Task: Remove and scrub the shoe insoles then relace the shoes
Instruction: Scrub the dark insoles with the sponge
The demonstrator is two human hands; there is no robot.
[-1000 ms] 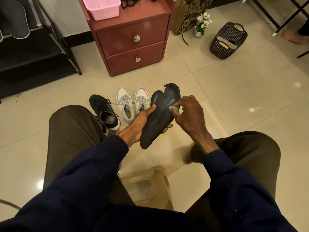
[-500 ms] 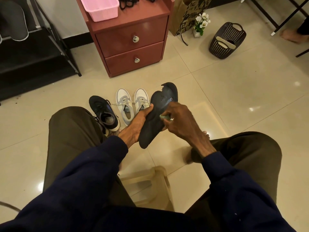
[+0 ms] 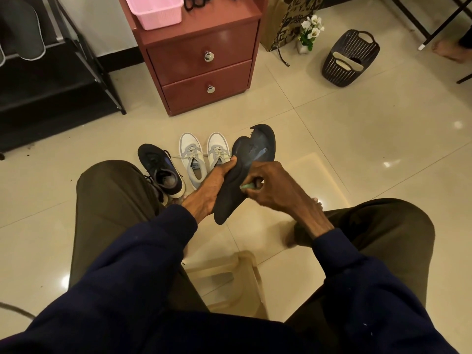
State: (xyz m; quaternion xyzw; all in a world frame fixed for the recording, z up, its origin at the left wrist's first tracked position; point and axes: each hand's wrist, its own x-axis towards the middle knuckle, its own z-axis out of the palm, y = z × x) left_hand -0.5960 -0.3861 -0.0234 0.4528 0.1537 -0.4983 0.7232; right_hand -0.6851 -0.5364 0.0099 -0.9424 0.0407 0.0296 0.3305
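A dark worn insole (image 3: pixel 245 162) with a torn toe edge is held upright above the floor between my knees. My left hand (image 3: pixel 209 190) grips its left edge from underneath. My right hand (image 3: pixel 270 185) is closed on a small green scrubber (image 3: pixel 247 186) pressed against the insole's middle. On the tiles behind stand one black sneaker (image 3: pixel 161 172) and a pair of white-and-grey laced sneakers (image 3: pixel 201 157), side by side.
A red two-drawer cabinet (image 3: pixel 201 65) with a pink tub (image 3: pixel 155 10) on top stands ahead. A dark rack (image 3: pixel 51 85) is at left, a black basket (image 3: pixel 350 58) at right. A beige plastic stool (image 3: pixel 227 274) sits under me.
My right hand with the scrubber has slid down the insole from near the toe to its middle. The left hand keeps the same hold.
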